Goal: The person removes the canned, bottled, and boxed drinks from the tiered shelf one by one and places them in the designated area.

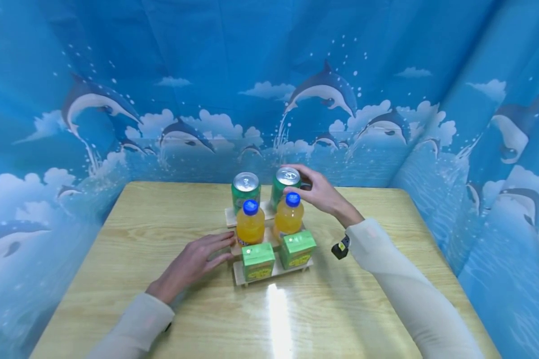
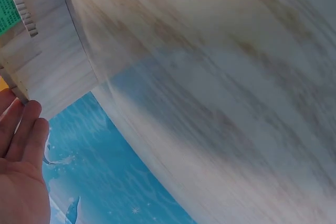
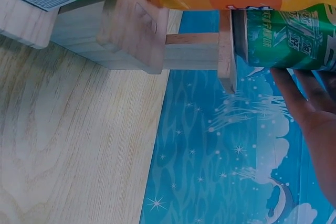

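A stepped wooden rack (image 1: 239, 273) stands on the table, bearing drinks in pairs. My right hand (image 1: 323, 194) holds the right green soda can (image 1: 288, 175) on the top step, thumb in front and fingers behind. The right wrist view shows fingers against the can (image 3: 283, 43), its base at the step. My left hand (image 1: 197, 259) reaches the rack's left side; in the left wrist view, extended fingers touch its edge (image 2: 58, 51). Two orange drink bottles (image 1: 250, 228) with blue caps occupy the middle step. Two green juice boxes (image 1: 258, 262) sit on the lowest.
Another green soda can (image 1: 246, 192) stands on the top step's left. Behind the wooden table (image 1: 170, 209) hangs a blue dolphin-print curtain (image 1: 233, 75), which also runs along both sides. A small black device (image 1: 340, 248) hangs by the right cuff.
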{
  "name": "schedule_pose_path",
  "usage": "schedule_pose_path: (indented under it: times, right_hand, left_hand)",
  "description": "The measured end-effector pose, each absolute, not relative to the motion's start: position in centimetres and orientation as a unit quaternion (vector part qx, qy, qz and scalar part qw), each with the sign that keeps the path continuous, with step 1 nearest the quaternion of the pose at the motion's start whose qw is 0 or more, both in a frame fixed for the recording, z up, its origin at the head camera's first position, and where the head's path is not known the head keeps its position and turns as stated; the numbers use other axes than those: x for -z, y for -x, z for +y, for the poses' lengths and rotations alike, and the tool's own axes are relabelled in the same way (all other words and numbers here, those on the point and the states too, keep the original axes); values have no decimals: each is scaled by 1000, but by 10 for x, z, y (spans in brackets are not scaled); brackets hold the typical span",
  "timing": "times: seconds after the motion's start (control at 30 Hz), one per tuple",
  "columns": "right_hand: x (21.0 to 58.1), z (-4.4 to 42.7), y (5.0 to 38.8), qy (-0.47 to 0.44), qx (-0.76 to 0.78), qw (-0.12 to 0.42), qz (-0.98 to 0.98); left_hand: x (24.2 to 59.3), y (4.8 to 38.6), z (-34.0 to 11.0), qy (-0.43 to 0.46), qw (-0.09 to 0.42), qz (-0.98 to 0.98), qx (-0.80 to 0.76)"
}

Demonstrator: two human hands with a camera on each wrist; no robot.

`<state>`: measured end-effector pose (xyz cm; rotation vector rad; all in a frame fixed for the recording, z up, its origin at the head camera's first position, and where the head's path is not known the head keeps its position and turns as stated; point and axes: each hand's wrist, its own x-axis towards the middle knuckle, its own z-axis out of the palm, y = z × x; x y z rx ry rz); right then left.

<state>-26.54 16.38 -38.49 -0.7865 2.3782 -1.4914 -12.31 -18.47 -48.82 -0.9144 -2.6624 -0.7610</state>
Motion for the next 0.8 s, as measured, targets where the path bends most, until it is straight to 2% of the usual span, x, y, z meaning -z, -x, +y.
schedule_pose_path:
  times: [0.17, 0.8]
  right_hand:
    - [384, 163, 265, 271, 508, 109, 810]
    - [376, 183, 262, 251, 506, 88, 820]
  left_hand:
    - [490, 123, -185, 319, 125, -903, 260]
    - [488, 121, -183, 303, 112, -907, 271]
